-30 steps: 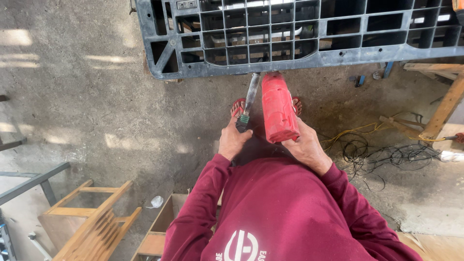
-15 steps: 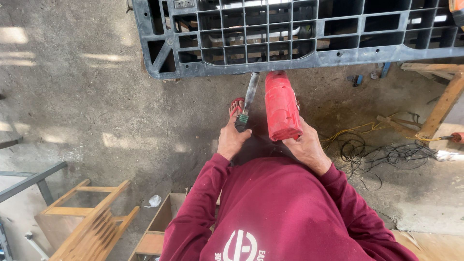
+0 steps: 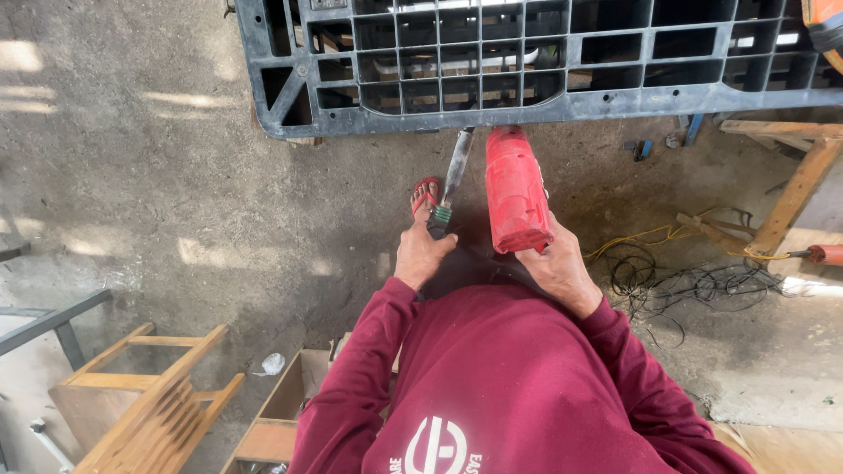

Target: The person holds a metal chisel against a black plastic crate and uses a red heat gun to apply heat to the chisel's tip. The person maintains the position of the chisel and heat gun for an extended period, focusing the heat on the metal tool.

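My left hand (image 3: 421,256) grips the handle of a flat-bladed metal scraper (image 3: 456,172) that has a green collar. The blade points away from me, and its tip reaches the near edge of a dark grey plastic pallet (image 3: 492,110). My right hand (image 3: 558,268) holds the rear of a bulky red power tool (image 3: 515,189). The tool's nose also lies against the pallet's edge, just right of the scraper. My maroon sleeves fill the lower frame. A foot in a red sandal (image 3: 426,195) shows beside the left hand.
The ground is rough concrete (image 3: 176,193). Wooden frames (image 3: 149,395) and an open wooden box (image 3: 281,412) lie at lower left. Tangled black and yellow cables (image 3: 676,272) lie to the right, beside a wooden trestle leg (image 3: 795,197). A red-handled tool (image 3: 825,254) is at the right edge.
Nothing has clearly moved: both hands keep their grips and both tools stay at the pallet's edge. Only the camera view shifts a little.
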